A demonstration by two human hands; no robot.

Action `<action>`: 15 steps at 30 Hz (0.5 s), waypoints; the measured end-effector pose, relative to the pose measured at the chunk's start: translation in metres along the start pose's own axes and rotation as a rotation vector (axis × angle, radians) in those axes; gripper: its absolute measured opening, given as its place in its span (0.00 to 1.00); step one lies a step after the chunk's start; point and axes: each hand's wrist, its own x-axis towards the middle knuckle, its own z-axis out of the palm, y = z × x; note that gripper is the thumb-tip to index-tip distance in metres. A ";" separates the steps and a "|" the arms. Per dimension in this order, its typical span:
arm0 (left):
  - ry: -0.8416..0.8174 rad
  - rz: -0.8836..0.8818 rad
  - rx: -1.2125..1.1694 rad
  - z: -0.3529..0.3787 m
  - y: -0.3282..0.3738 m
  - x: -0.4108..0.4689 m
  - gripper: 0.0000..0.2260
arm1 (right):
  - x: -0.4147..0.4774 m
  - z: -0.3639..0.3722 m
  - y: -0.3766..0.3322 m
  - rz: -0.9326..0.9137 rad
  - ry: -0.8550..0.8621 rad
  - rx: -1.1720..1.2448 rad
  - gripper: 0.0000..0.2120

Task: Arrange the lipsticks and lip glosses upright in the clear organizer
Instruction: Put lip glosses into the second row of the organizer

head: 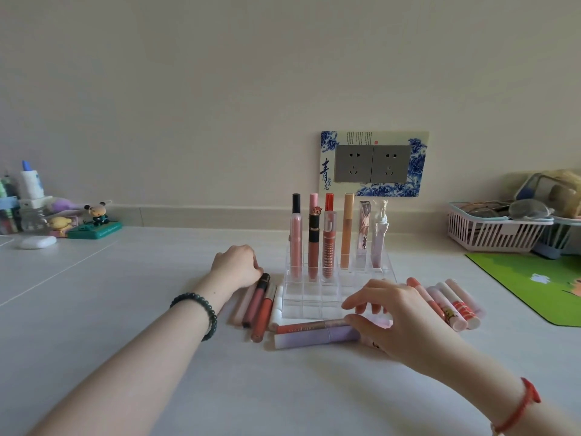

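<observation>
The clear organizer (311, 298) sits dead ahead on the table (125, 294), with six upright tubes (328, 247) filling its 12 o'clock row only. More tubes lie flat around it: a left cluster (256, 302) at 9 o'clock, a right cluster (452, 306) at 3 o'clock, and a coral tube (301, 327) and a lavender tube (314, 338) crosswise at 6 o'clock.

Your right hand (396, 316) hovers over the front right corner, fingers loosely spread and thumb at the near ends of those two tubes, gripping nothing. Your left hand (237, 265) is curled at the far end of the left cluster. Whether it holds anything, I cannot tell.

Watch your right fingers, which hang close to the organizer's front edge. A careless sweep could shove the light acrylic and probably topple the tall tubes behind. The round tubes at 6 o'clock lie touching, so lifting one may roll the other toward you. Lower each tube straight down, or it could catch a cell wall and tip.
</observation>
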 end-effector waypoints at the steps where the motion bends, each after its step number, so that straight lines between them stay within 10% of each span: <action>1: -0.004 0.004 0.005 0.000 -0.001 0.001 0.12 | 0.000 0.000 0.000 -0.001 0.000 0.000 0.06; 15: -0.079 -0.024 -0.215 -0.008 -0.008 -0.002 0.09 | 0.000 0.000 0.000 -0.011 0.004 0.010 0.05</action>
